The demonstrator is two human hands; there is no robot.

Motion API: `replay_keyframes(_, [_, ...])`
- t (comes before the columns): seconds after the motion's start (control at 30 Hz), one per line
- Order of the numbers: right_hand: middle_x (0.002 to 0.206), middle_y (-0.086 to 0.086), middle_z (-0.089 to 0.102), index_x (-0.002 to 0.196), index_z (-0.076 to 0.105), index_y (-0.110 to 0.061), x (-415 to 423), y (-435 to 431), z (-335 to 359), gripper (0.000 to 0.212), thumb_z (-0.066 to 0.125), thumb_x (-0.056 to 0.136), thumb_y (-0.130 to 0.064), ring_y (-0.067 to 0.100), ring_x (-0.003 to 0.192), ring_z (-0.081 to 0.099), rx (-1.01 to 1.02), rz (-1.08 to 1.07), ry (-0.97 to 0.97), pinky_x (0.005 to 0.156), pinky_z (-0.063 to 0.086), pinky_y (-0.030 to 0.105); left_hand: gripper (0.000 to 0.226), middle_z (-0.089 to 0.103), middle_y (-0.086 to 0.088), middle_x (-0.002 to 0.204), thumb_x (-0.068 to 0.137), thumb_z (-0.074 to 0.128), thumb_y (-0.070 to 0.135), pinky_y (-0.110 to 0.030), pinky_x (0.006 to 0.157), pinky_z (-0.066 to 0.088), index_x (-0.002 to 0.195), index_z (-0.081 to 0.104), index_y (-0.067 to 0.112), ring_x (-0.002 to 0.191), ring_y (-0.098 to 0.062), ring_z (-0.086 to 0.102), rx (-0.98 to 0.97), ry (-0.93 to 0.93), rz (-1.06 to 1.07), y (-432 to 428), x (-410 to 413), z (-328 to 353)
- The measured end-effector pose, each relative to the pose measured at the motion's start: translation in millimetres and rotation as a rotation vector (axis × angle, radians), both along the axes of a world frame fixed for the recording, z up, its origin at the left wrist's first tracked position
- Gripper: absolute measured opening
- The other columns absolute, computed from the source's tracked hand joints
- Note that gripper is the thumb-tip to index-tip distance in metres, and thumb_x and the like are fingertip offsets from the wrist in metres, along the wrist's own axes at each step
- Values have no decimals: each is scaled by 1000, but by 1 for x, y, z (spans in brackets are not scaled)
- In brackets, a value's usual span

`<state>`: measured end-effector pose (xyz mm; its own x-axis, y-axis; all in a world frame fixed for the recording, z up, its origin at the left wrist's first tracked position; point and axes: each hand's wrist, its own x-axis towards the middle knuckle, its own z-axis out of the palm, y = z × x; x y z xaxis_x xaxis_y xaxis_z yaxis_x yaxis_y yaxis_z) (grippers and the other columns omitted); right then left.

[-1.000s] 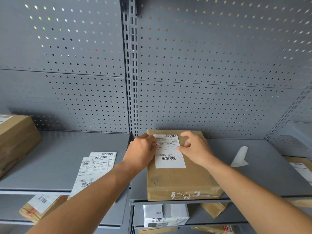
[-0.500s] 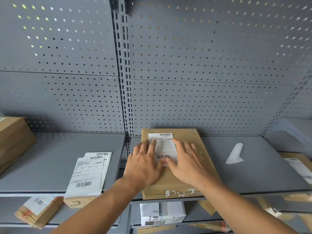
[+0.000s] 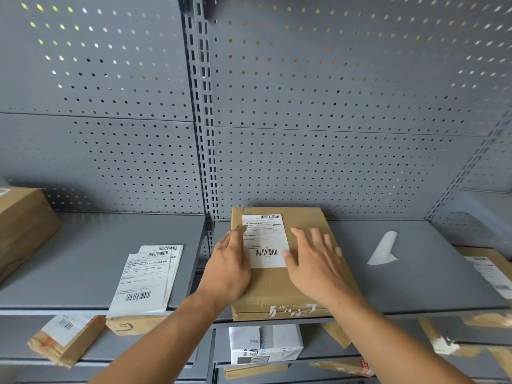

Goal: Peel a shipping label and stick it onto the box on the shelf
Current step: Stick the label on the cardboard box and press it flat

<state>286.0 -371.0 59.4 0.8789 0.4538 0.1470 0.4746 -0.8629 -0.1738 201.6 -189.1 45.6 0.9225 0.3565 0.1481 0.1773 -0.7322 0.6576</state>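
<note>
A flat brown cardboard box point(image 3: 279, 289) lies on the grey shelf point(image 3: 415, 286), its front edge at the shelf's lip. A white shipping label point(image 3: 264, 239) with two barcodes lies flat on the box's top. My left hand point(image 3: 228, 270) rests flat at the label's left edge, fingers spread, index tip touching the label. My right hand point(image 3: 315, 261) lies flat on the box just right of the label, fingers apart, thumb at the label's lower right corner. Neither hand holds anything.
A stack of loose shipping labels point(image 3: 146, 278) lies on the left shelf section. A peeled white backing strip point(image 3: 383, 249) lies to the right of the box. Other boxes sit at far left point(image 3: 22, 225), far right point(image 3: 487, 267) and on the lower shelves.
Both hands have spread outward from the middle of the label to its left and right sides, leaving the lower barcode uncovered. A second ago the fingertips were pinching at the label's upper part.
</note>
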Motion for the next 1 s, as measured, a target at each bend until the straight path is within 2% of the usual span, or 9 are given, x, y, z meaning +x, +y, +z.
replay_keyframes(0.07, [158, 3, 32, 154, 22, -33, -4, 10, 1, 80, 29, 88, -78, 28, 147, 29, -18, -2, 55, 117, 28, 56, 58, 45, -9, 157, 100, 55, 27, -39, 121, 33, 153, 36, 13, 145, -32, 39, 18, 18, -12, -4, 3, -2])
replay_keyframes(0.13, [165, 5, 22, 156, 18, -32, -6, 15, 0, 91, 23, 83, -86, 29, 154, 16, -45, 1, 83, 121, 17, 64, 69, 37, -6, 162, 98, 59, 44, -40, 122, 31, 155, 33, 15, 148, -31, 34, 59, 37, -8, -6, 7, -5])
replay_keyframes(0.3, [169, 5, 18, 158, 16, -28, -5, 14, -2, 90, 26, 88, -83, 28, 157, 10, -63, 0, 93, 122, 11, 65, 79, 36, -2, 165, 94, 60, 56, -39, 124, 29, 156, 33, 16, 153, -27, 29, 75, 30, -6, -2, 9, -10])
replay_keyframes(0.43, [170, 2, 17, 160, 14, -28, -3, 13, -6, 85, 31, 92, -76, 25, 159, 7, -16, -1, 124, 125, 10, 63, 72, 37, 0, 164, 96, 63, 45, -37, 124, 30, 156, 34, 18, 153, -24, 31, 8, 7, 15, -4, 6, -7])
replay_keyframes(0.53, [166, -2, 26, 158, 18, -30, -1, 8, -6, 73, 39, 96, -65, 23, 157, 15, 38, 28, 95, 124, 14, 62, 62, 40, -2, 162, 97, 64, 29, -40, 124, 30, 153, 39, 16, 151, -25, 35, -40, -15, 5, -3, 6, -10])
replay_keyframes(0.63, [160, -6, 34, 157, 20, -31, 1, 3, -4, 62, 45, 102, -43, 21, 155, 21, 87, 69, 100, 124, 17, 60, 54, 37, -2, 164, 99, 55, 12, -40, 126, 26, 151, 43, 17, 154, -25, 32, -105, -44, 14, -3, 5, -13])
replay_keyframes(0.77, [158, -7, 37, 158, 22, -31, 0, -1, -1, 60, 45, 103, -26, 19, 152, 25, 142, 80, 122, 125, 16, 54, 51, 37, -2, 165, 103, 41, 5, -31, 127, 19, 152, 42, 18, 155, -24, 28, -86, -49, 20, -3, 4, -13])
replay_keyframes(0.9, [152, -1, 45, 156, 26, -29, 1, 5, 4, 64, 42, 100, -54, 25, 142, 39, 77, 17, 36, 119, 30, 47, 49, 60, -6, 141, 100, 52, 16, -39, 113, 39, 148, 44, 20, 133, -32, 50, -111, -60, 67, 3, 10, -8])
replay_keyframes(1.0, [153, 4, 41, 157, 22, -29, 6, 15, 7, 80, 37, 92, -73, 30, 144, 33, 0, -20, 25, 121, 26, 57, 63, 51, -2, 147, 95, 62, 38, -42, 114, 36, 152, 39, 22, 134, -30, 41, -43, -15, 81, 5, 19, -3])
